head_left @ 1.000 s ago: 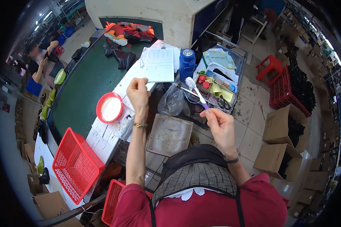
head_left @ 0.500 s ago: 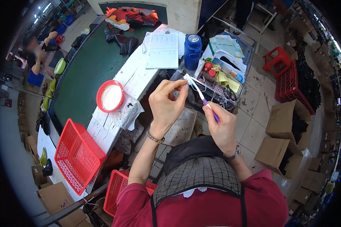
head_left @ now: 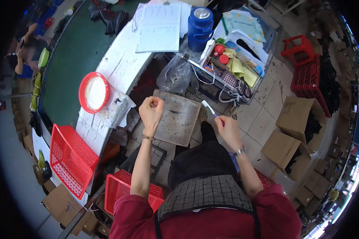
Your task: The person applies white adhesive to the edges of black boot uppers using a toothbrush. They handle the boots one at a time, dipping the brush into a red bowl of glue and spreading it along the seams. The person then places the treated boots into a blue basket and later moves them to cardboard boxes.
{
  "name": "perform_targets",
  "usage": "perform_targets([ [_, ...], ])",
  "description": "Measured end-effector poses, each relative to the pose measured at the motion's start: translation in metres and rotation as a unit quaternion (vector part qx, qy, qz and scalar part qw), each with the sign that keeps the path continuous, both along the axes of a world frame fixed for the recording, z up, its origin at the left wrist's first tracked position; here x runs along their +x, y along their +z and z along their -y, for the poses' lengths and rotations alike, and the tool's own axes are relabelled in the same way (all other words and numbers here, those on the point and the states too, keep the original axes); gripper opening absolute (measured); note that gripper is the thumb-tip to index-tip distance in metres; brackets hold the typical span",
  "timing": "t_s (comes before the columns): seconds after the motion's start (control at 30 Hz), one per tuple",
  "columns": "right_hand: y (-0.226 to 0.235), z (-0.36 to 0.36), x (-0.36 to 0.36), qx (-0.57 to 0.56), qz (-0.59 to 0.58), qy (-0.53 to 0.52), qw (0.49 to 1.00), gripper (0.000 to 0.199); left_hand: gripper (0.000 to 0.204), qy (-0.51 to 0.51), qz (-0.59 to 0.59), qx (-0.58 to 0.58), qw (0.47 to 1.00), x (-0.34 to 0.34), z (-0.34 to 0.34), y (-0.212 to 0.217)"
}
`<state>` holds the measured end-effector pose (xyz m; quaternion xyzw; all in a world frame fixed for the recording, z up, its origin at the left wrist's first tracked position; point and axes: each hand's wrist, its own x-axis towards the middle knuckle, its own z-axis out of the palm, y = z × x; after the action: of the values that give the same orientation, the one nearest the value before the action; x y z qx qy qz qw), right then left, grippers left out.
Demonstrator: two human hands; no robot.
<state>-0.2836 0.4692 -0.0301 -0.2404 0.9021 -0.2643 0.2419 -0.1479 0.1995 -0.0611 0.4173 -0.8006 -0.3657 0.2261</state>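
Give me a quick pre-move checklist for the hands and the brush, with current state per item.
1. Right hand grips the brush: ok, fingers wrapped on the handle, head up.
2. Left hand free: cannot tell, closed in a fist, contents hidden.
3. Hands apart: ok, a gap shows between them.
4. Stained board under the hands: ok, lies flat, nothing on it.
5. Red dish on the white table: ok, upright, away from both hands.
6. Brush bristles loaded: cannot tell, too small.

Red bowl (head_left: 93,92), blue jar (head_left: 200,24), open notebook (head_left: 160,27), red baskets (head_left: 70,159)
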Motion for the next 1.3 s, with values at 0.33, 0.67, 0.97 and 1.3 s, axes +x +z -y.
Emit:
perform_targets([
  [0.33,-0.432,0.083,-0.122,0.07,-0.04,-0.011,0.997,0.026,0.02,0.221,-0.005,0.304,0.927,0.076,-0.102,-0.058],
  [0.67,-0.589,0.149,-0.217,0.118,-0.137,0.135,0.974,0.025,0.026,0.519,-0.11,0.398,0.749,0.129,-0.141,-0.092],
  [0.97,-0.403,-0.035,-0.094,0.025,0.177,0.111,0.978,0.015,0.036,0.411,-0.231,0.481,0.739,0.117,-0.143,-0.002],
  [1.3,-0.057,0.044,0.122,-0.167,0.594,0.015,0.787,0.074,0.035,0.103,0.008,-0.062,0.993,0.136,-0.164,0.005],
])
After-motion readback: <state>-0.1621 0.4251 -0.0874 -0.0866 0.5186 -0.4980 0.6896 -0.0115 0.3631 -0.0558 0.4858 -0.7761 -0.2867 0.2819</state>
